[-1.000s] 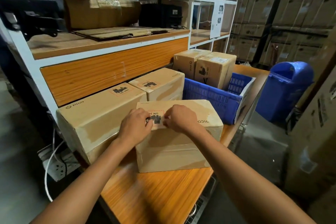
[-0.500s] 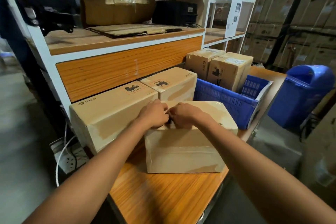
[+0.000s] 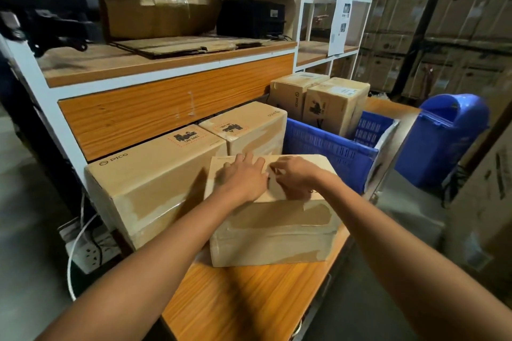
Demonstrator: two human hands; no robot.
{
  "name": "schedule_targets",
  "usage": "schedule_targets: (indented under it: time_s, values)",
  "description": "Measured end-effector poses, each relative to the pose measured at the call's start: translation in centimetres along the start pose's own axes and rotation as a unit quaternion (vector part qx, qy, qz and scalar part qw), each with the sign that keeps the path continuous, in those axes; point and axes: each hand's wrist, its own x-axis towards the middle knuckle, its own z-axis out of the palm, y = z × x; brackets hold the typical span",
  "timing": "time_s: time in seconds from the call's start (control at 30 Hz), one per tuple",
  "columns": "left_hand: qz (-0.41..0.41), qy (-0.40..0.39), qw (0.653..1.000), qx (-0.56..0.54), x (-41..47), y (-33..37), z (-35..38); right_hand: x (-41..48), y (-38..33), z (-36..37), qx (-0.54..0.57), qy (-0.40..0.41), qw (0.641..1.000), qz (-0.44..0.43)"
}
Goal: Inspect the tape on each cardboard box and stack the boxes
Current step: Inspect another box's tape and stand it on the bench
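Obs., left to right.

The large PICO box (image 3: 155,183) is sitting at the table's left end. Just beside it, the near box (image 3: 271,232) is lying on the orange table (image 3: 243,302), directly in front of the person. Its front face is carrying wide, wrinkled tape.

The left hand (image 3: 243,178) is resting flat on the near box's top, fingers straight and spread, gripping nothing. The right hand (image 3: 295,178) is working at the top seam with its fingers curled. Cannot tell whether they are pinching a tape edge or only pressing on it.

Risks (judgement only):
- **Peeled seal:** if the right fingers are lifting tape, pulling harder is likely peeling open a sound seal.
- **Box sliding:** the left hand is only pressing downward, so a sideways tug is liable to be sliding the box on the smooth tabletop toward the table's right edge, which is lying near the box's right end.
- **Missed tape:** both hands are covering the top seam, so loose tape under the palms is going unseen.
- **Knocked crate:** the blue crate (image 3: 332,149) is standing just behind the box, and a careless lift is risking a knock against its rim.
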Motion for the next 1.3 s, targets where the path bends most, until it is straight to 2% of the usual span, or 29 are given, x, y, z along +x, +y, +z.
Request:
schedule_targets:
  time_s: [0.1,0.2,0.33,0.5,0.6,0.7,0.77,0.97,1.1,1.23,1.3]
  values:
    - [0.006,-0.014,1.0,-0.018,0.2,1.1,-0.7,-0.5,0.5,-1.1,0.008,-0.03,1.0,0.002]
    - [0.061,-0.012,0.995,-0.077,0.7,2.3,-0.6,-0.8,2.1,-2.2,0.022,-0.01,0.999,0.028]
    - [0.099,-0.023,0.994,-0.043,0.5,3.1,0.5,-1.6,4.3,-0.3,-0.024,-0.039,0.998,0.048]
    - [0.097,-0.047,0.993,-0.048,1.1,3.1,-0.3,-2.8,4.3,-1.5,0.001,-0.05,0.998,0.038]
    - [0.12,-0.001,0.985,-0.127,0.7,3.9,-0.2,-4.0,5.2,-1.3,-0.009,0.019,0.998,0.062]
    - [0.142,0.052,0.983,-0.109,-0.2,4.8,1.0,-5.1,5.8,1.2,-0.003,0.112,0.99,0.091]
    - [0.138,0.057,0.984,-0.101,-0.3,4.8,1.3,-5.5,5.9,1.8,0.032,0.129,0.987,0.086]
    - [0.16,0.078,0.975,-0.137,0.4,4.0,0.6,-4.4,6.3,-0.9,0.025,0.08,0.995,0.06]
    - [0.156,0.042,0.985,-0.056,1.3,3.8,0.8,-2.6,6.5,0.1,0.033,0.019,0.999,0.032]
    - [0.172,0.025,0.983,-0.054,1.2,3.2,0.6,-2.4,6.9,0.7,0.018,0.031,0.999,0.02]
    - [0.123,0.039,0.99,-0.058,0.9,1.7,0.6,-2.8,7.5,1.2,0.049,0.061,0.996,0.045]
